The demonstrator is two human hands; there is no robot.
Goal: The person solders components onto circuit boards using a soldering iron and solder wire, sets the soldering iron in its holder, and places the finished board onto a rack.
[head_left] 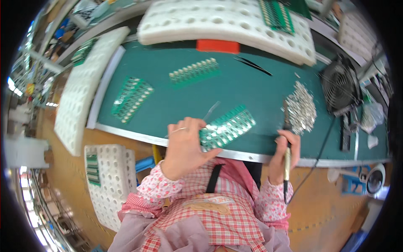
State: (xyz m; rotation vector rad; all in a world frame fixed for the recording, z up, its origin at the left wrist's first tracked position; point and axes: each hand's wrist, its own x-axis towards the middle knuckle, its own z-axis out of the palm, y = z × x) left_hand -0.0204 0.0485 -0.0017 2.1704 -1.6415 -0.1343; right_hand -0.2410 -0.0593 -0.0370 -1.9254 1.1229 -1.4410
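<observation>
Green PCB (230,127) at near edge of surface (260,94), just right of L hand (184,145), long axis near-left to far-right. L fingers (195,124) touch its left end — can't tell if gripping. R hand (277,158), farther off, grips soldering iron (287,166).

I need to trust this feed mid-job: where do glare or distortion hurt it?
Head view: white glints mask detail on the green rectangular circuit-board panel at the left hand; head view: fisheye distortion bows the pale metal front edge of the green table; head view: the heap of small silvery metal pieces glitters, single pieces hard to separate.
</observation>
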